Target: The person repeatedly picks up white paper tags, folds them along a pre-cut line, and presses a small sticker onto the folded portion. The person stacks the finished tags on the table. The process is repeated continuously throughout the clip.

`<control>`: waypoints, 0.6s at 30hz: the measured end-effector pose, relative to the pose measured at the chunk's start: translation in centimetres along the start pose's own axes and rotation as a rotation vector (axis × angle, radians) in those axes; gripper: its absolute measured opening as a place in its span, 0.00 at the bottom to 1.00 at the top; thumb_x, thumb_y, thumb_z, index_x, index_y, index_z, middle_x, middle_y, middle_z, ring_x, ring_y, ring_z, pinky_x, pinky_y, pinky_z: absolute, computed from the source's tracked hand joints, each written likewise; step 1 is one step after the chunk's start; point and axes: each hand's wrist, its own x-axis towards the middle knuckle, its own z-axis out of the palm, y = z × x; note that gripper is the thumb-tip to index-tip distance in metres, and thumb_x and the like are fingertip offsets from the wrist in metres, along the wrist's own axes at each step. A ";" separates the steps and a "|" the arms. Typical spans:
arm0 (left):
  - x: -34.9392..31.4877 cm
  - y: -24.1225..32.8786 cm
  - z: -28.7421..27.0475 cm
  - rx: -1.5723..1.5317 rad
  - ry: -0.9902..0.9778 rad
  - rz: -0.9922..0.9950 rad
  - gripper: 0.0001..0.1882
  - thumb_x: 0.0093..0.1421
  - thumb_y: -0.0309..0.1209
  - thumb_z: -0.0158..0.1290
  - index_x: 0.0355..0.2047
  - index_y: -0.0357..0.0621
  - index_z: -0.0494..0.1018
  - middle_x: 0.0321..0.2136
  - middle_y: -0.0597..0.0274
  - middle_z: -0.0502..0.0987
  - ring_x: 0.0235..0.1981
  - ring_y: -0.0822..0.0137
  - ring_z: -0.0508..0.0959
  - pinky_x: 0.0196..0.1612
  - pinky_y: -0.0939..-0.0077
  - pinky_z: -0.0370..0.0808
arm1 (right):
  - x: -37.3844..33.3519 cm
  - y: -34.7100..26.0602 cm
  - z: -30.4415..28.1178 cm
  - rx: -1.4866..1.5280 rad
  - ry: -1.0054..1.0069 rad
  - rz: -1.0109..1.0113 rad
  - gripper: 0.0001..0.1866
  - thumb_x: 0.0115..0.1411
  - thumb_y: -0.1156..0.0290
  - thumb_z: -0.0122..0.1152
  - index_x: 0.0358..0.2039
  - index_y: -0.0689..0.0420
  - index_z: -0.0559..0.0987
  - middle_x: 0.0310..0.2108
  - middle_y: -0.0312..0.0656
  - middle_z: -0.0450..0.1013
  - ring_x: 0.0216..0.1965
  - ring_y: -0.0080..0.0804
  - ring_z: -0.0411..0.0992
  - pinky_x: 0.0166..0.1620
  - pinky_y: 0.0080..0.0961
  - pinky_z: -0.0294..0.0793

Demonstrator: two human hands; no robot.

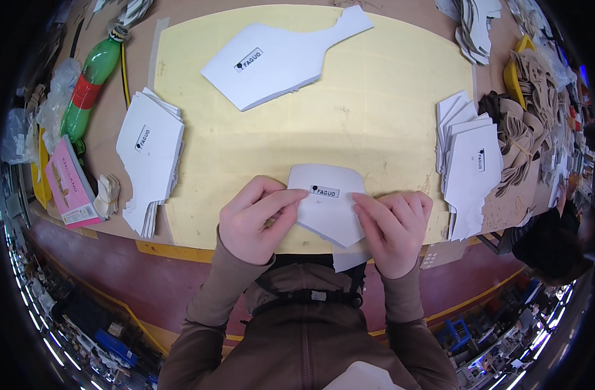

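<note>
At the table's near edge lies a white cut panel (323, 214) with a small dark-framed printed label (324, 192) on its face. My left hand (257, 218) pinches thumb and forefinger at the panel's left side, close to the label. On the opposite side, my right hand (395, 227) pinches the panel's right edge. The panel's narrow lower end hangs past the table edge toward me. Farther off lies a stack of similar white panels (278, 65) with the same kind of label. Other stacks lie to the left (151, 156) and right (473, 159).
A pale yellow sheet (375, 123) covers the table's middle. At left are a green bottle (92, 84) with a red band, a pink notebook (70, 185) and small beige pieces (107, 195). Bundles of brown cut pieces (525, 123) crowd the right. A person (551, 247) is at far right.
</note>
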 end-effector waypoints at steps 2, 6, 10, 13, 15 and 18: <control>0.0 0.0 0.0 0.001 0.000 0.003 0.13 0.56 0.17 0.59 0.41 0.41 0.84 0.31 0.61 0.76 0.26 0.70 0.79 0.30 0.78 0.77 | 0.0 -0.1 -0.1 -0.038 -0.058 -0.007 0.21 0.50 0.74 0.68 0.46 0.43 0.86 0.28 0.30 0.64 0.33 0.30 0.66 0.48 0.34 0.60; 0.1 0.1 0.0 -0.002 -0.004 -0.005 0.12 0.56 0.17 0.59 0.41 0.41 0.84 0.31 0.61 0.76 0.26 0.70 0.79 0.30 0.78 0.77 | 0.2 -0.5 0.1 -0.133 -0.145 -0.032 0.26 0.51 0.72 0.62 0.51 0.35 0.84 0.30 0.31 0.59 0.34 0.29 0.64 0.50 0.36 0.57; 0.1 0.2 -0.1 0.001 -0.009 -0.004 0.12 0.57 0.17 0.59 0.41 0.41 0.84 0.31 0.61 0.76 0.26 0.70 0.80 0.30 0.78 0.78 | 0.4 -0.8 0.0 -0.175 -0.174 -0.059 0.26 0.52 0.71 0.61 0.52 0.33 0.82 0.31 0.32 0.58 0.35 0.29 0.64 0.51 0.38 0.55; 0.1 0.2 -0.1 -0.005 -0.007 -0.009 0.12 0.57 0.17 0.59 0.41 0.41 0.84 0.31 0.60 0.77 0.27 0.69 0.80 0.31 0.77 0.79 | 0.4 -0.9 -0.1 -0.196 -0.193 -0.053 0.26 0.52 0.71 0.61 0.52 0.33 0.82 0.31 0.32 0.58 0.35 0.30 0.64 0.50 0.39 0.54; 0.1 0.2 -0.1 -0.011 -0.005 -0.011 0.11 0.58 0.18 0.59 0.41 0.40 0.84 0.31 0.60 0.77 0.27 0.69 0.81 0.31 0.77 0.79 | 0.4 -0.9 -0.2 -0.188 -0.202 -0.046 0.26 0.52 0.71 0.61 0.52 0.34 0.82 0.31 0.32 0.58 0.35 0.30 0.64 0.50 0.39 0.54; 0.1 0.3 -0.1 -0.011 -0.003 -0.009 0.11 0.58 0.18 0.59 0.40 0.40 0.84 0.31 0.61 0.77 0.27 0.69 0.81 0.31 0.77 0.80 | 0.4 -0.8 -0.1 -0.176 -0.189 -0.038 0.25 0.52 0.71 0.61 0.52 0.37 0.82 0.31 0.32 0.59 0.35 0.29 0.64 0.50 0.39 0.53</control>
